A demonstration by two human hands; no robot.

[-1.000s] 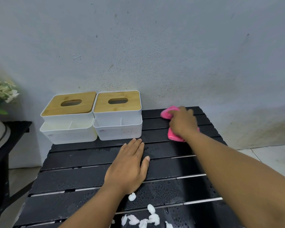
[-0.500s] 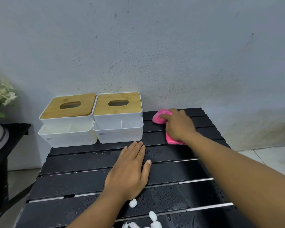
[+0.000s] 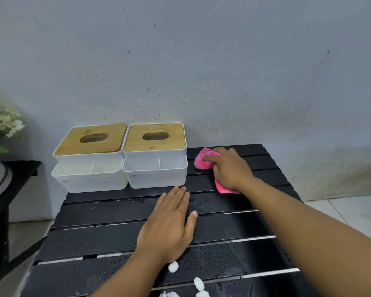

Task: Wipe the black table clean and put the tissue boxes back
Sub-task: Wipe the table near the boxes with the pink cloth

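The black slatted table (image 3: 107, 213) is wet with droplets near its front. Two white tissue boxes with wooden lids stand side by side at its back left: the left tissue box (image 3: 90, 157) and the right tissue box (image 3: 155, 154). My right hand (image 3: 230, 168) presses a pink cloth (image 3: 204, 159) onto the back slats, just right of the right box. My left hand (image 3: 169, 226) lies flat, palm down, fingers together, on the middle of the table and holds nothing.
Small white tissue scraps (image 3: 173, 267) lie on the front slats near my left wrist. A second black table (image 3: 19, 170) with a grey pot and a pale plant (image 3: 4, 125) stands at the left. A grey wall runs right behind the boxes.
My right hand has slid the pink cloth leftward along the back slats, closer to the right tissue box. My left hand has stayed flat in place.
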